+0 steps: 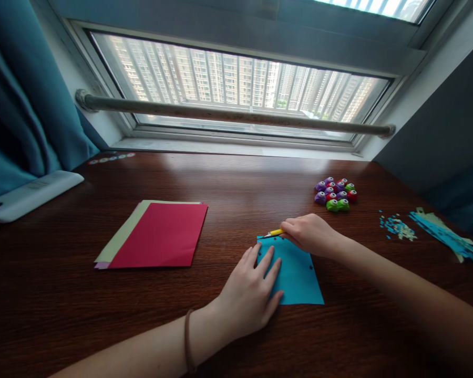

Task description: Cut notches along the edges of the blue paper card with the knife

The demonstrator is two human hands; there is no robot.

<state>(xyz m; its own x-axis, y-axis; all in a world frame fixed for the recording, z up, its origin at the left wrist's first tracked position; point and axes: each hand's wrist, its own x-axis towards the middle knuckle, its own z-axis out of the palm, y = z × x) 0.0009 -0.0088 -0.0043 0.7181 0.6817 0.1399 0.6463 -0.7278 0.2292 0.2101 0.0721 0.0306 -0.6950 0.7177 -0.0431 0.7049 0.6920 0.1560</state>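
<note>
Right at the centre, the sheet of blue paper [299, 281] is lying flat on the brown tabletop [63, 315], small dark marks [311, 268] dotting it near its edges. The left hand [250, 291] is resting across the paper's left side, its fingers spread wide, palm down, gripping nothing. And the right hand [311, 233], over at the far edge, is keeping its fingers closed around a slim yellow-handled tool [276, 232], whose narrow tip is pointing left, over the far left corner; whether it is touching the paper, I cannot tell.

A brown band [187, 341] is circling the left wrist. Off to the left, a red sheet [161, 236] is covering most of a pale green one [120, 241], while a white device [39, 194] is lying farther out, beside the blue curtain [27, 89]. Beyond the right hand, purple, red and green eyed figures [330, 191] are clustering together; farther right, blue and pale bits [402, 229] are lying scattered near a bundle of paper strips [449, 237]. At the back, a metal rail [236, 114] is crossing before the window [228, 73].
</note>
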